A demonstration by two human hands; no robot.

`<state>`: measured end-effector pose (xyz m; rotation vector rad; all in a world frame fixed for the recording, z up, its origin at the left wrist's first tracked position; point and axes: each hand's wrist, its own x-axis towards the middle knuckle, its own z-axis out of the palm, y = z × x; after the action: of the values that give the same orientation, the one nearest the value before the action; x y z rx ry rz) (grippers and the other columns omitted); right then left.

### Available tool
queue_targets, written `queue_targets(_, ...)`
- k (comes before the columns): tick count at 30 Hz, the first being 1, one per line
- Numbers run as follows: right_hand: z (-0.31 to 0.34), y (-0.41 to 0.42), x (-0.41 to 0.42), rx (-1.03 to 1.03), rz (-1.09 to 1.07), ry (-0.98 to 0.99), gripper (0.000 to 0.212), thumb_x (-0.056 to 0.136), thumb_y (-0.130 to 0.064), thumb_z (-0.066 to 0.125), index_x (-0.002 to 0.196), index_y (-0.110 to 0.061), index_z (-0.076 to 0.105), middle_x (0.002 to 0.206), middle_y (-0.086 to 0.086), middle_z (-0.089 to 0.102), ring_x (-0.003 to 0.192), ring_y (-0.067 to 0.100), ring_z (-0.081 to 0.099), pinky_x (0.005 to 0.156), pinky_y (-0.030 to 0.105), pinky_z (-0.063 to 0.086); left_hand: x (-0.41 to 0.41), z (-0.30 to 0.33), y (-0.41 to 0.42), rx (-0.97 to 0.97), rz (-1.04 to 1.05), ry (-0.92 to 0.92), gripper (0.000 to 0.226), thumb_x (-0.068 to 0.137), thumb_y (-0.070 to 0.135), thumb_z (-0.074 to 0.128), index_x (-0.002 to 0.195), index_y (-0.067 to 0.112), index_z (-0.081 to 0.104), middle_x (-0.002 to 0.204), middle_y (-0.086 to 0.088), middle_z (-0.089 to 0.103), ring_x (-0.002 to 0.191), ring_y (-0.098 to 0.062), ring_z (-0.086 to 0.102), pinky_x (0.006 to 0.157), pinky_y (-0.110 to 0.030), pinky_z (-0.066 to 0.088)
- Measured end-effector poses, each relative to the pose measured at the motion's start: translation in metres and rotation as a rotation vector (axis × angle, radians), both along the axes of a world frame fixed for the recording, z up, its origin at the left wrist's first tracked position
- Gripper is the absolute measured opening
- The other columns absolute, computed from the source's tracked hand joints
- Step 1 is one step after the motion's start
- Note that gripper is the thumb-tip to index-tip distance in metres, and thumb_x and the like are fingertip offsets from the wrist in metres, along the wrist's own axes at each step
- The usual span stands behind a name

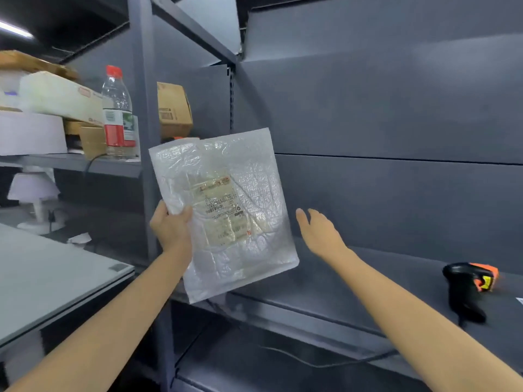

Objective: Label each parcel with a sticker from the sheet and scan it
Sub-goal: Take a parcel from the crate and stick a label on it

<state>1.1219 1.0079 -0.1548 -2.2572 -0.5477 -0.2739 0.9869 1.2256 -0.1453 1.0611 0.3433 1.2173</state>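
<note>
Honestly, I'm pinching the parcel (223, 210) by 1 edge with my left hand (171, 229), just above the shelf (368, 281); right hand (319, 233) hanging open beside it. It's looking slippery, risking a drop.

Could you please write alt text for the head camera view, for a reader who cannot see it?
The left hand grips a clear bubble-wrap parcel upright before grey shelving, while the open right hand reaches toward it. A black and orange scanner lies on the shelf to the right.
</note>
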Motion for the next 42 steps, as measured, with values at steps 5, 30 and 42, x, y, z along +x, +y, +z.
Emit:
queue_targets(5, -0.019, -0.032, 0.008, 0.158, -0.054, 0.181, 0.07, 0.099, -0.054, 0.026, 0.15, -0.007, 0.023, 0.154, 0.008, 0.03, 0.134, 0.022, 0.035, 0.105, 0.035, 0.03, 0.055, 0.008, -0.044, -0.109, -0.046, -0.055, 0.03, 0.082, -0.015, 0.053, 0.083, 0.014, 0.055, 0.087, 0.001, 0.056, 0.082, -0.016, 0.053, 0.082, -0.034, 0.05)
queue_targets(30, 0.103, -0.142, 0.006, 0.467, -0.002, -0.245, 0.025, 0.094, -0.015, 0.055, 0.118, -0.021, 0.058, 0.098, -0.013, 0.064, 0.092, 0.009, 0.062, 0.072, 0.018, 0.052, 0.096, -0.012, -0.095, 0.121, -0.201, 0.501, 0.106, 0.081, 0.044, 0.071, 0.15, 0.008, 0.0, 0.158, -0.013, 0.004, 0.145, -0.03, 0.01, 0.116, -0.045, 0.015)
queue_targets(42, 0.198, -0.121, -0.029, -0.432, 0.099, -0.537, 0.004, 0.094, -0.02, 0.056, 0.094, -0.018, 0.052, 0.089, -0.009, 0.055, 0.089, 0.019, 0.05, 0.071, 0.028, 0.034, 0.095, 0.013, -0.111, 0.675, -0.545, 0.232, 0.046, 0.083, 0.028, 0.072, 0.124, 0.02, 0.053, 0.117, 0.009, 0.064, 0.111, -0.011, 0.059, 0.092, -0.026, 0.049)
